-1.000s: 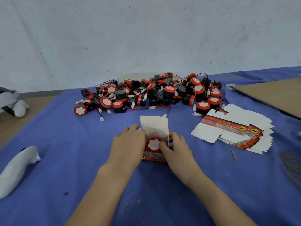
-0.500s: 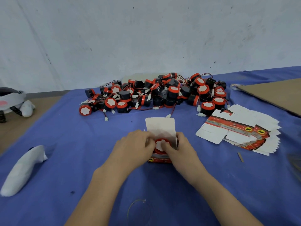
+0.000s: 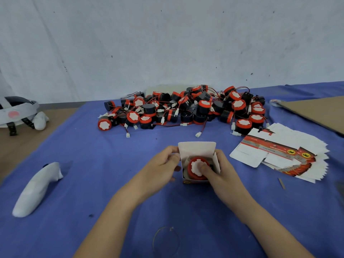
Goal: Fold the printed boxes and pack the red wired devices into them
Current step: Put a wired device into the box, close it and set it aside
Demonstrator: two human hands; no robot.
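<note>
A small printed box (image 3: 197, 150) stands on the blue cloth with its white top flap raised. Inside it sits a red wired device (image 3: 193, 168) with a white face. My left hand (image 3: 160, 169) grips the box's left wall. My right hand (image 3: 216, 171) holds the right wall, its thumb pressing on the device's white face. A big pile of red and black wired devices (image 3: 186, 108) lies behind. A fanned stack of flat printed boxes (image 3: 283, 155) lies to the right.
A white padded object (image 3: 37, 189) lies at the left on the blue cloth (image 3: 93, 164). A headset (image 3: 16, 112) rests at far left. A cardboard sheet (image 3: 320, 112) sits at far right with a tape roll (image 3: 275, 102) beside it. A rubber band (image 3: 165, 241) lies near me.
The device has sunk deeper into the box. My right thumb now presses on its white face, and the box walls stand up around it.
</note>
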